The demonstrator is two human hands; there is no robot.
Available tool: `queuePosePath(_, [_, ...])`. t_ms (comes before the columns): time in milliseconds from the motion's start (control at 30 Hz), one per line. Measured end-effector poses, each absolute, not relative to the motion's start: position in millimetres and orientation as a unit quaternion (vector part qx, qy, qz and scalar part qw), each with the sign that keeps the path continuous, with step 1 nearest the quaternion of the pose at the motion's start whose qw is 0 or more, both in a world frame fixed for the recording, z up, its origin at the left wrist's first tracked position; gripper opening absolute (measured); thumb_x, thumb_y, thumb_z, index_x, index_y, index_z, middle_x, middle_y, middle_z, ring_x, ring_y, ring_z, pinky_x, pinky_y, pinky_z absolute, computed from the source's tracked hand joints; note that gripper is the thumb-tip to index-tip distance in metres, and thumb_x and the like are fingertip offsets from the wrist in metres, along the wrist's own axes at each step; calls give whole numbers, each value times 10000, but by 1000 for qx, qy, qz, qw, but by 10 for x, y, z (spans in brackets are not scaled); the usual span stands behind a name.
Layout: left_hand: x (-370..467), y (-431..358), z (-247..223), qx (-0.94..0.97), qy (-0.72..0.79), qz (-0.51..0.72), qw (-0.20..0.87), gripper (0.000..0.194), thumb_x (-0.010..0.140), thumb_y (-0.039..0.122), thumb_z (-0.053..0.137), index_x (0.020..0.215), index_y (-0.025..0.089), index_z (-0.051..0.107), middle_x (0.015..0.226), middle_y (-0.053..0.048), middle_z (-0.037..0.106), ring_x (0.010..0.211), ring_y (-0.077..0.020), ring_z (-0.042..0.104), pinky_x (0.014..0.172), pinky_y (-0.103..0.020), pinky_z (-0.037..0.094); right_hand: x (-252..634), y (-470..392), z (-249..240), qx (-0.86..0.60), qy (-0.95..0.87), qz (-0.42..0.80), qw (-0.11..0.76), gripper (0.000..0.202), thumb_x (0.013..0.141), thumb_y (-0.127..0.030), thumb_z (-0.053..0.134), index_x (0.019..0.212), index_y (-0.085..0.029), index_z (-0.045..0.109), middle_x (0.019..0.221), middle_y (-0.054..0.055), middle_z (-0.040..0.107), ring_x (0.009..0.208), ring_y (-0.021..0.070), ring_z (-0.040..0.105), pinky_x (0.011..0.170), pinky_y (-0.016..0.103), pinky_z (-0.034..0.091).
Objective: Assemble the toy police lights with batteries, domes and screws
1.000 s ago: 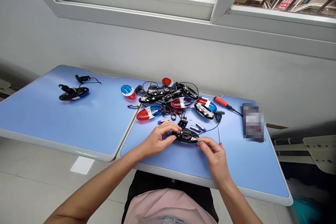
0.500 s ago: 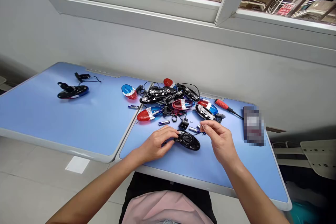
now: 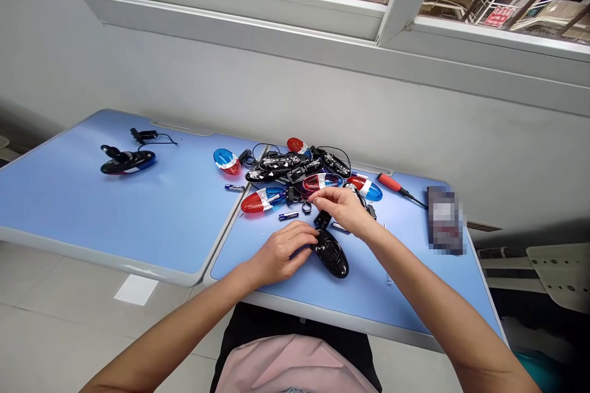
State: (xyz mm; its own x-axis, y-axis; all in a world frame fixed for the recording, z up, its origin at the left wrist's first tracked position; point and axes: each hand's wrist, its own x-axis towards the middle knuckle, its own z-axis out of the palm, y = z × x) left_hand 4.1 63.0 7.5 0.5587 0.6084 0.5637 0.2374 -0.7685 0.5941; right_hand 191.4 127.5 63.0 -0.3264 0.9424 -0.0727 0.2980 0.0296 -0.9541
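Note:
A black oval bike-horn housing (image 3: pixel 332 258) lies on the blue table in front of me, turned slantwise. My left hand (image 3: pixel 286 250) grips its left end between thumb and fingers. My right hand (image 3: pixel 343 207) reaches over the near side of the parts pile, thumb and fingertips pinched together; whatever they may hold is too small to make out. Just beside those fingertips sits a black ring clamp (image 3: pixel 306 207). A black bracket (image 3: pixel 322 219) shows between the two hands. One AAA-size battery (image 3: pixel 288 216) lies to the left of the ring.
Red-and-blue lens covers (image 3: pixel 263 199), black housings (image 3: pixel 279 163) and cables are heaped at the back. A red-handled screwdriver (image 3: pixel 389 182) and a blurred dark object (image 3: pixel 445 221) lie to the right. Another black horn (image 3: pixel 129 162) stands on the left table.
My right hand has moved left and slightly away from me, over the pile's near side. The housing under my left hand has turned, its right end swinging toward me.

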Motion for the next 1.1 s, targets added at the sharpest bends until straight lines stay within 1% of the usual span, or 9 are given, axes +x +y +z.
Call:
queuePosePath(133, [66,605,124,862,220,433,146,248,864,61,554,1075,188,588,1078,-114,703,979,-224,624,850,-411,550,1890,1338,564,-491,-650,481,324,197,799,-291,597,850,-160,733,809,23,708,710,130,582,679,266,441])
queuePosePath(300, [174,632,131,903,130,395,110,223,883,93,549,1080,187,595,1069,-94,735,964,-219,662,763,-335,572,1854,1406,507,-497,-660,463,322,189,814,-262,589,858,-158,741,801,26,715,723,140,599,681,269,445])
queuePosePath(467, [297,746,68,890,156,401,151,226,898,97,519,1099,176,588,1125,-126,709,1074,-230,651,904,-415,555,1882,1402,508,-502,-654,456,336,174,818,-248,589,849,-161,736,846,30,732,760,146,621,725,277,466])
queuePosePath(600, [327,801,49,872,204,407,182,234,895,80,512,1100,167,584,1101,-145,704,1035,-233,660,894,-434,550,2047,1333,602,-527,-638,437,352,159,815,-241,588,830,-176,732,852,30,733,792,162,628,764,299,468])
queuePosePath(733, [343,822,52,849,242,423,204,221,900,98,518,1089,177,599,1078,-128,710,1029,-235,652,879,-424,540,2277,993,707,-554,-609,364,437,170,852,-290,583,888,-208,727,907,29,715,843,175,623,790,312,470])
queuePosePath(833, [355,852,59,820,268,449,233,201,908,123,519,1078,184,608,1082,-120,711,1016,-229,650,888,-427,524,2314,512,672,-554,-596,317,487,172,901,-313,562,915,-229,712,851,27,680,775,169,611,722,302,471])
queuePosePath(900, [362,885,69,799,281,468,251,187,906,129,523,1061,183,613,1066,-114,715,983,-222,648,858,-413,526,2226,191,572,-496,-671,342,432,190,921,-255,523,938,-232,711,777,27,659,700,162,590,647,289,450])
queuePosePath(967, [368,926,87,782,293,478,272,173,898,130,532,1038,179,621,1040,-106,718,937,-211,641,781,-368,534,2058,-37,448,-412,-767,371,324,253,919,-187,478,1008,-234,710,718,21,650,651,160,575,618,284,423])
queuePosePath(1100, [370,1006,186,760,322,455,333,171,859,118,554,995,174,643,999,-81,707,900,-189,626,657,-271,520,1639,-78,320,-437,-829,326,123,329,892,-112,436,1053,-227,699,824,51,724,741,189,651,653,282,386])
